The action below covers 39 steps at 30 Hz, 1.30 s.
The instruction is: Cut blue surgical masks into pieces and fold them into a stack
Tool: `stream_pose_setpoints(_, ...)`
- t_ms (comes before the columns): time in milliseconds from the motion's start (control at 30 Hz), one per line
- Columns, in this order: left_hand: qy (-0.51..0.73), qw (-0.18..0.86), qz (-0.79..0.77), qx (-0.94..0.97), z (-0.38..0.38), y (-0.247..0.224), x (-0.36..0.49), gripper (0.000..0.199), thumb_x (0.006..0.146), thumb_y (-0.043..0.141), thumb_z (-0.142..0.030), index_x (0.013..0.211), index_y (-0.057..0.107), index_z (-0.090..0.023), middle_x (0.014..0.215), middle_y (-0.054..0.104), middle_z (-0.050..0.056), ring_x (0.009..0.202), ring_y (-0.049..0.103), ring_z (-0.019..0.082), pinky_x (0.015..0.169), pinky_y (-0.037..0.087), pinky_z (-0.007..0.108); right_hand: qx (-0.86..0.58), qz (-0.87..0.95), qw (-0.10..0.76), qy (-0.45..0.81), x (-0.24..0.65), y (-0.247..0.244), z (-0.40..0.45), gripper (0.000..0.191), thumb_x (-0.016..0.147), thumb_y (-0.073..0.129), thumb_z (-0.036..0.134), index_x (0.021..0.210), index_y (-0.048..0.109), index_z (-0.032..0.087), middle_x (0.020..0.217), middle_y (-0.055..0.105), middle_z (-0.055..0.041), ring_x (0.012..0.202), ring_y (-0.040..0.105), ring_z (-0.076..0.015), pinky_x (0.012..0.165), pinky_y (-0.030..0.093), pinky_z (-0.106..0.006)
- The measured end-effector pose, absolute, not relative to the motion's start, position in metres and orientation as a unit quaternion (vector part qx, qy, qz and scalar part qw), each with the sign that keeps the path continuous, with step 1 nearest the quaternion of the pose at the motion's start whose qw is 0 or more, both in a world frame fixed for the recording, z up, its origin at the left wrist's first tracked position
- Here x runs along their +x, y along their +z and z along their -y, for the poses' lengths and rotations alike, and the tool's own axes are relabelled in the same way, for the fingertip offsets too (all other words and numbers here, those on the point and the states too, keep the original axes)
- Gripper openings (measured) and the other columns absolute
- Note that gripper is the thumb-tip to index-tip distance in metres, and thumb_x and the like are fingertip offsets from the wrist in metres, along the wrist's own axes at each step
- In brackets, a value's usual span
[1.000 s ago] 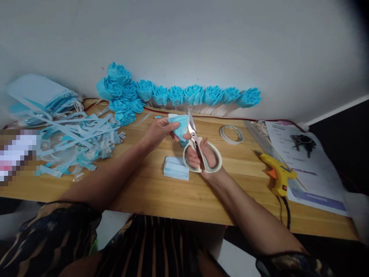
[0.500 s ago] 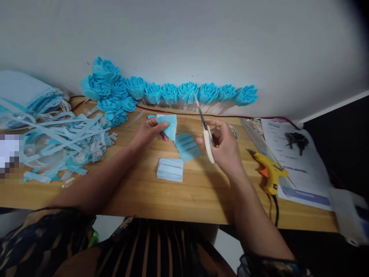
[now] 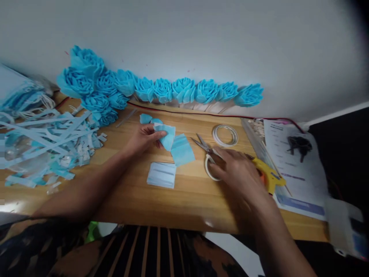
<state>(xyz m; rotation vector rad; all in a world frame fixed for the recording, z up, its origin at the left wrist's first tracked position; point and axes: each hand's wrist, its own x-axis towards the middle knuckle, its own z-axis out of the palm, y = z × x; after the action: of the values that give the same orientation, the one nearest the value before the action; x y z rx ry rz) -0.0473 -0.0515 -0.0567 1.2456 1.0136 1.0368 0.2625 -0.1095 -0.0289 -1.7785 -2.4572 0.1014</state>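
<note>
A folded light-blue fabric piece [image 3: 166,139] is pinched between the thumb and fingers of my left hand [image 3: 147,137]. Just right of it, a pleated blue fabric square [image 3: 183,151] lies on the table. A stack of pale-blue cut pieces [image 3: 161,175] sits nearer me. White-handled scissors [image 3: 205,145] rest on the wood, blades apart and pointing away to the left. Over their handles is my right hand [image 3: 238,169], slightly blurred, fingers loosely apart and touching the handles. It covers part of them. Small blue pieces [image 3: 145,118] lie behind my left hand.
Blue fabric flowers [image 3: 184,90] line the wall. Cut strips [image 3: 57,142] heap at left beside stacked face masks [image 3: 17,90]. A tape roll [image 3: 225,135] lies behind the scissors. At right are a yellow glue gun [image 3: 269,177], printed paper [image 3: 291,165] and keys [image 3: 300,147].
My right hand has lowered the scissors from the air onto the table and loosened around the handles. My left hand still holds the folded piece, now slightly lower. The view has shifted a little.
</note>
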Motion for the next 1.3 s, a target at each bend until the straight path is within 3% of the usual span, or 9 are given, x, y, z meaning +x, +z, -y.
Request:
stream_pose_setpoints(100, 0.437, 0.577, -0.433, 0.537, 0.051, -0.057, -0.046, 0.040, 0.073, 0.082, -0.052, 0.070, 0.069, -0.015, 0.060, 0.069, 0.002, 0.051, 0.063, 0.013, 0.051, 0.052, 0.024, -0.566, 0.817, 0.103, 0.039, 0.252, -0.008, 0.106, 0.041, 0.092, 0.061, 0.038, 0.129, 0.067, 0.022, 0.118, 0.073, -0.0147, 0.105, 0.068, -0.0354, 0.090, 0.052, -0.049)
stream_pose_setpoints(267, 0.428, 0.561, -0.425, 0.567, 0.052, -0.057, -0.045, 0.040, 0.072, 0.082, -0.053, 0.077, 0.071, -0.015, 0.061, 0.068, 0.002, 0.049, 0.062, 0.012, 0.049, 0.051, 0.023, -0.450, 0.850, 0.239, 0.132, 0.186, 0.015, 0.077, 0.043, 0.097, 0.057, 0.046, 0.133, 0.065, 0.024, 0.125, 0.070, -0.0125, 0.118, 0.061, -0.0350, 0.101, 0.046, -0.052)
stream_pose_setpoints(367, 0.420, 0.542, -0.419, 0.595, 0.053, -0.057, -0.046, 0.039, 0.073, 0.081, -0.052, 0.070, 0.068, -0.015, 0.057, 0.065, 0.001, 0.048, 0.061, 0.013, 0.048, 0.049, 0.023, -0.411, 0.858, 0.265, 0.157, 0.149, 0.009, 0.058, 0.041, 0.095, 0.060, 0.047, 0.128, 0.067, 0.023, 0.121, 0.070, -0.0121, 0.119, 0.059, -0.0341, 0.103, 0.043, -0.051)
stream_pose_setpoints(500, 0.421, 0.508, -0.424, 0.620, 0.053, -0.058, -0.046, 0.040, 0.076, 0.079, -0.048, 0.061, 0.061, -0.016, 0.052, 0.062, 0.001, 0.047, 0.059, 0.012, 0.046, 0.044, 0.021, -0.403, 0.850, 0.280, 0.192, 0.131, -0.008, 0.047, 0.024, 0.096, 0.060, 0.041, 0.103, 0.075, 0.023, 0.101, 0.073, -0.0090, 0.104, 0.063, -0.0288, 0.098, 0.043, -0.046)
stream_pose_setpoints(600, 0.427, 0.511, -0.417, 0.619, 0.053, -0.058, -0.045, 0.039, 0.076, 0.079, -0.049, 0.063, 0.062, -0.016, 0.049, 0.058, -0.001, 0.043, 0.054, 0.009, 0.043, 0.040, 0.020, -0.434, 0.796, 0.343, 0.247, 0.133, -0.019, 0.045, 0.022, 0.095, 0.059, 0.038, 0.085, 0.073, 0.024, 0.090, 0.073, -0.0047, 0.089, 0.064, -0.0228, 0.089, 0.045, -0.039)
stream_pose_setpoints(767, 0.441, 0.530, -0.415, 0.594, 0.051, -0.058, -0.046, 0.039, 0.077, 0.077, -0.053, 0.075, 0.066, -0.016, 0.047, 0.058, -0.003, 0.039, 0.049, 0.007, 0.041, 0.036, 0.019, -0.485, 0.667, 0.434, 0.362, 0.143, -0.029, 0.047, 0.020, 0.087, 0.064, 0.039, 0.082, 0.070, 0.021, 0.076, 0.069, -0.0006, 0.070, 0.058, -0.0158, 0.069, 0.044, -0.030)
stream_pose_setpoints(1133, 0.438, 0.530, -0.423, 0.591, 0.052, -0.062, -0.043, 0.038, 0.083, 0.073, -0.052, 0.075, 0.065, -0.016, 0.043, 0.056, -0.004, 0.036, 0.047, 0.007, 0.040, 0.036, 0.018, -0.510, 0.579, 0.502, 0.390, 0.144, -0.047, 0.060, 0.026, 0.085, 0.064, 0.044, 0.081, 0.068, 0.019, 0.070, 0.061, 0.0017, 0.066, 0.052, -0.0131, 0.064, 0.042, -0.027)
stream_pose_setpoints(1300, 0.445, 0.513, -0.423, 0.600, 0.054, -0.063, -0.042, 0.035, 0.083, 0.072, -0.050, 0.075, 0.066, -0.016, 0.046, 0.057, -0.004, 0.038, 0.049, 0.007, 0.042, 0.038, 0.019, -0.473, 0.559, 0.496, 0.467, 0.148, -0.051, 0.063, 0.034, 0.082, 0.070, 0.053, 0.089, 0.069, 0.019, 0.075, 0.062, 0.0021, 0.068, 0.051, -0.0122, 0.065, 0.042, -0.025)
